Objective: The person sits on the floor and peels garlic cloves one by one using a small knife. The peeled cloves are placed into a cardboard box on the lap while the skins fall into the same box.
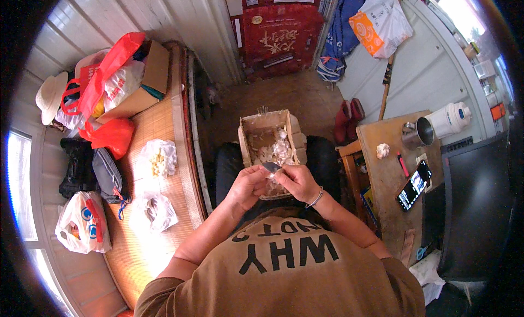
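Note:
Both hands meet over a cardboard box that sits between the knees and holds papery white garlic skins. A small dark blade shows between the fingertips of my left hand. My right hand pinches a small pale piece, likely a garlic clove, against it; the fingers partly hide it. On the mat at the left, a clear plastic bag holds peeled garlic cloves. Nearer lies another white plastic bag. A whole garlic bulb rests on the wooden table at the right.
The table also bears a metal mug, a white flask, a pink-red pen-like tool and a lit phone. Red boots stand beyond it. A carton with bags stands on the mat's far end.

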A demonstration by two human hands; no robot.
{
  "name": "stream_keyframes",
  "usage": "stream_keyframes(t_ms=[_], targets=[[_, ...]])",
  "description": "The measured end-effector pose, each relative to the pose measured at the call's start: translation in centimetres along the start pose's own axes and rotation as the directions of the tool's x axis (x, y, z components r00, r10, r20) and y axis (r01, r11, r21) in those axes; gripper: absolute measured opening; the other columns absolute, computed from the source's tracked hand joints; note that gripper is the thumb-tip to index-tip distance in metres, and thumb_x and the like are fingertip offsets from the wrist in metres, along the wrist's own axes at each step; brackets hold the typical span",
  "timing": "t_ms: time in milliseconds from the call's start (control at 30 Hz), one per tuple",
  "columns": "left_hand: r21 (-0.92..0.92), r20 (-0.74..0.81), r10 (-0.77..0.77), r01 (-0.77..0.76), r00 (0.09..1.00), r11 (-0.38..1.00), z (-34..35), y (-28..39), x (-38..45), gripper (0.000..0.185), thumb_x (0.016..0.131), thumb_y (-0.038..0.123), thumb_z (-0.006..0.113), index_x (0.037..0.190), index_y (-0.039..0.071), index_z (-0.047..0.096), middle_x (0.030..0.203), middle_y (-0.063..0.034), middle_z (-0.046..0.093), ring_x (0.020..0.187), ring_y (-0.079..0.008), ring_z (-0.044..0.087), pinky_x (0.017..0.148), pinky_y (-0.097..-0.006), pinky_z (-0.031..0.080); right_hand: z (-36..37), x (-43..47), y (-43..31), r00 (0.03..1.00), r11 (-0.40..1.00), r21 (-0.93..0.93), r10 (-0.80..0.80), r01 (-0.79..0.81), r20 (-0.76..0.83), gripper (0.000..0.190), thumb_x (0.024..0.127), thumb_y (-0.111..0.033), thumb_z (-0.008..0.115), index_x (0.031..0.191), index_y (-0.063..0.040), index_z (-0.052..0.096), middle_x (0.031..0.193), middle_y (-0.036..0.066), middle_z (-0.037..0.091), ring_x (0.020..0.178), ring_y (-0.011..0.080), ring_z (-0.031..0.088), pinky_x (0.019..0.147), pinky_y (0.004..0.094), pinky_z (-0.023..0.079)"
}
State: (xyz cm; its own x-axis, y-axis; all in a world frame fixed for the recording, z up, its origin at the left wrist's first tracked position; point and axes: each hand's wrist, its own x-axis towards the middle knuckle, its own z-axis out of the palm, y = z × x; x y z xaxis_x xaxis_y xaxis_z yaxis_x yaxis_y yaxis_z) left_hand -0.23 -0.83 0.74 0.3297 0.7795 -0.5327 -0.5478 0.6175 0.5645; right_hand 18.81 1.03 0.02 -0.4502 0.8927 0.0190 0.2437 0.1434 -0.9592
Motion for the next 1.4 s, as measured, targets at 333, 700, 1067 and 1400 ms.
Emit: stream_keyframes(t_ms=[333,700,1067,1400], targets=[[-0.134,-0.02,0.017,-0.019,1.0,0.991,0.0,0.0,0.3,0.015,0.094,0.02,0.058,0.097,0.006,0.061,0.073,0.0043,0.052,0.051,-0.0028,0.034,0.041,-0.0188,0.025,0.2,0.1,0.2,0.946,0.968,-0.178,-0.215,0.175,-0.243,0.031,0.088,-0.029,0.063,0.073,-0.002,0.059,0.057,0.015,0.055,0.049,0.027,0.055,0.048,0.037,0.041],[-0.132,0.018,0.116,-0.113,0.993,0.985,0.4,1.0,-0.5,0.02,0.095,0.012,0.056,0.112,0.002,0.061,0.091,-0.0019,0.065,0.051,-0.0023,0.034,0.043,-0.0181,0.028,0.1,1.0,2.5,0.941,0.923,-0.334,0.076,-0.191,-0.33,0.041,0.088,-0.038,0.063,0.07,-0.002,0.06,0.062,0.016,0.061,0.057,0.0357,0.06,0.053,0.0412,0.045],[-0.102,0.048,0.096,-0.091,0.994,0.991,0.4,0.9,-0.4,0.023,0.1,0.026,0.051,0.104,0.005,0.059,0.081,0.0007,0.058,0.052,-0.0023,0.034,0.043,-0.0175,0.028,0.8,1.1,4.4,0.957,0.876,-0.431,0.104,-0.217,-0.271,0.036,0.079,-0.037,0.07,0.079,-0.001,0.063,0.07,0.02,0.063,0.068,0.0394,0.063,0.061,0.0464,0.049],[-0.053,-0.074,0.131,-0.135,0.989,0.989,1.9,1.0,-0.7,0.013,0.098,0.018,0.052,0.106,0.009,0.056,0.077,-0.0006,0.058,0.047,-0.0038,0.031,0.043,-0.0175,0.028,0.4,1.0,1.9,0.976,0.99,0.092,0.124,-0.109,-0.178,0.024,0.092,-0.023,0.063,0.081,-0.002,0.06,0.064,0.001,0.056,0.057,0.0091,0.05,0.051,0.0259,0.039]])
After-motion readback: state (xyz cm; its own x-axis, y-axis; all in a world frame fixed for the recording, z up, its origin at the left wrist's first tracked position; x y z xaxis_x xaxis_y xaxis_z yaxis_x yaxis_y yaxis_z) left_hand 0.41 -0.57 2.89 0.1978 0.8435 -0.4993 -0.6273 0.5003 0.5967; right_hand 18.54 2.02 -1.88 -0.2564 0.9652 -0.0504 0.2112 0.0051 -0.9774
